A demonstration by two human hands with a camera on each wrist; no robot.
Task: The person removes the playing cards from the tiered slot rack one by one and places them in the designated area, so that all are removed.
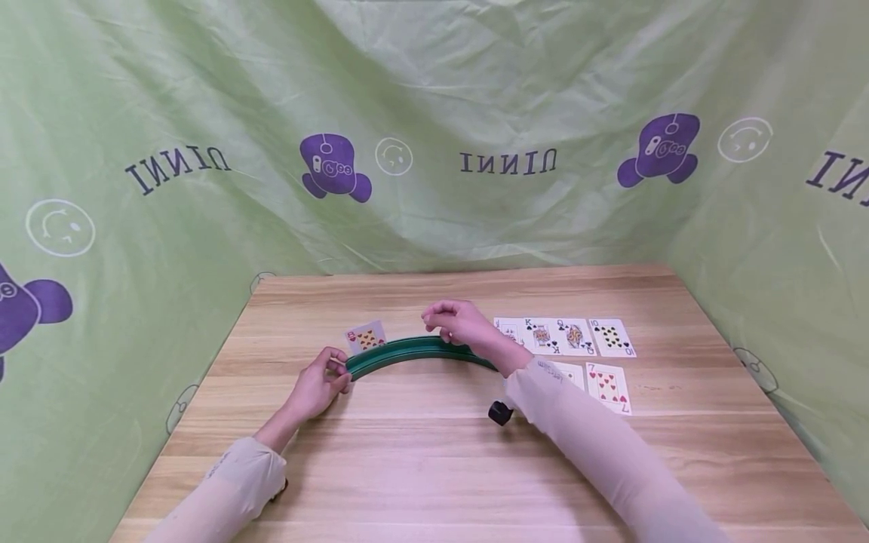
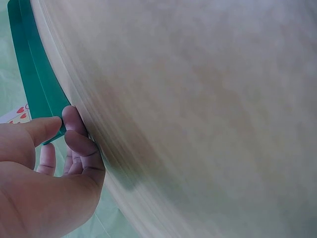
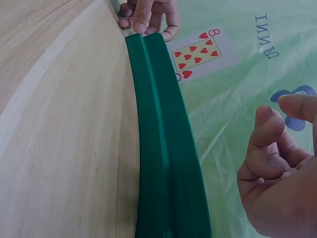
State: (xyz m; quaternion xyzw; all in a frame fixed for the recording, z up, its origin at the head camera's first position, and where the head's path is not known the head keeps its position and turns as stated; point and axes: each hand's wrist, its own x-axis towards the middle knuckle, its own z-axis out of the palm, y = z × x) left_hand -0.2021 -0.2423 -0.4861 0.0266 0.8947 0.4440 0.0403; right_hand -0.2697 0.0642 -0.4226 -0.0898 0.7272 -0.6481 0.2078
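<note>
My left hand [image 1: 317, 386] pinches the left end of a curved green playing-card holder [image 1: 414, 349]. In the left wrist view, its thumb and fingers [image 2: 81, 148] meet around the holder's tip. An eight of hearts [image 3: 197, 55] shows along the holder's far side near that end. Its lower edge is hidden, so I cannot tell whether it sits in the slot. Over the holder's right part is my right hand [image 1: 465, 326], its fingers loosely curled with nothing between them. The right wrist view shows this hand [image 3: 280, 168] apart from the holder.
Right of the holder, a row of face-up cards includes a king [image 1: 541, 335], a queen [image 1: 574, 335] and a ten of spades [image 1: 612, 337]. Nearer lies a seven of hearts [image 1: 608, 388], beside a card partly under my right sleeve. A small black object [image 1: 500, 412] sits in front.
</note>
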